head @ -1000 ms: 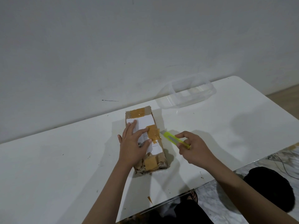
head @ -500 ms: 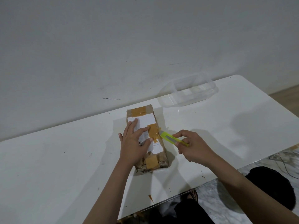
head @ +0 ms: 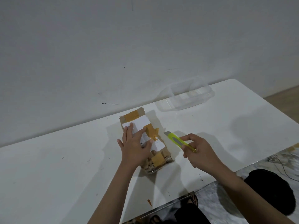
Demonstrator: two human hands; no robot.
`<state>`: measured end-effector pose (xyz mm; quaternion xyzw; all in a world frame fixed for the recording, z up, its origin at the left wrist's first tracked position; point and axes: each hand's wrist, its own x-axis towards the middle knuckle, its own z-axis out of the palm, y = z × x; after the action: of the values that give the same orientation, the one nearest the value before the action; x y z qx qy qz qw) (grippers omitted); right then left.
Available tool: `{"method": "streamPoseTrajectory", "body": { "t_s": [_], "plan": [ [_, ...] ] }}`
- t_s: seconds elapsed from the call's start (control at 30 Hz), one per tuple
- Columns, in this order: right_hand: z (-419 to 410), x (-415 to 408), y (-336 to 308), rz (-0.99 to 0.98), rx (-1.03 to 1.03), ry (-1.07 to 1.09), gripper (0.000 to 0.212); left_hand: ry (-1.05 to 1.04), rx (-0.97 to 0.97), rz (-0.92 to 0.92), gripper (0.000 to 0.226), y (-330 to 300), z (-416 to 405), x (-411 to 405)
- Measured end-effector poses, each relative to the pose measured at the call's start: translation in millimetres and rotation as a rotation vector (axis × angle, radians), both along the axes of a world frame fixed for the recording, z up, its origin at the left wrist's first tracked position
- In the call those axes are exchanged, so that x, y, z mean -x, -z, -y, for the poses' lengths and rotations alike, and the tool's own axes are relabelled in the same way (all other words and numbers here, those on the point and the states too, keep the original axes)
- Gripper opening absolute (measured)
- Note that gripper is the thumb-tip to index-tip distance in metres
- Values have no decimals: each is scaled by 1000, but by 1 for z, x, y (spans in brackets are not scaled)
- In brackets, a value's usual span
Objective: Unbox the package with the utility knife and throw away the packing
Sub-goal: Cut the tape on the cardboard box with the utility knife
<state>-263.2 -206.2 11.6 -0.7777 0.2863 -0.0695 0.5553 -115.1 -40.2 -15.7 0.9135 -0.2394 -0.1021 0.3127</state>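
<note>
A brown cardboard package (head: pixel 137 118) with tan tape patches and a white label lies lengthwise on the white table (head: pixel 64 167). My left hand (head: pixel 135 146) rests flat on its top with fingers spread, pressing it down. My right hand (head: pixel 199 152) grips a yellow-green utility knife (head: pixel 176 139) by its rear half. The short grey blade tip points up-left and sits just right of the package's right edge, apart from it by a small gap.
A clear plastic container (head: pixel 186 96) stands at the back of the table by the wall. A small tan tape scrap (head: pixel 149 202) lies near the table's front edge. A marbled floor and a black object (head: pixel 271 189) show at lower right.
The knife tip reached the package's right edge half a second ago and has since drawn back slightly to the right. My left hand stays pressed on the package.
</note>
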Motion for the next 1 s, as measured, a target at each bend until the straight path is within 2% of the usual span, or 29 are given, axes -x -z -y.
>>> {"method": "streamPoseTrajectory", "body": {
  "t_s": [0.13, 0.27, 0.43, 0.67, 0.77, 0.83, 0.9, 1.0],
  "plan": [
    [-1, 5, 1, 60, -18, 15, 15, 273, -186, -161, 82, -11, -22, -10],
    [-5, 8, 4, 81, -40, 5, 16, 431, -305, -178, 84, -17, -42, -17],
    [-8, 11, 10, 84, -43, 10, 17, 380, -287, -78, 85, -18, -38, -10],
    [-2, 10, 12, 91, 36, 110, 17, 84, -324, 184, 97, -8, -2, 20],
    [2, 13, 11, 80, 93, 154, 17, 86, -357, 299, 109, -7, 15, 27],
    [3, 15, 11, 66, 114, 161, 18, 80, -347, 303, 114, -7, 24, 28],
    [4, 17, 10, 54, 140, 158, 19, 64, -348, 304, 112, -8, 29, 29],
    [4, 20, 9, 41, 180, 145, 19, 66, -352, 352, 96, -7, 33, 29]
  ]
}}
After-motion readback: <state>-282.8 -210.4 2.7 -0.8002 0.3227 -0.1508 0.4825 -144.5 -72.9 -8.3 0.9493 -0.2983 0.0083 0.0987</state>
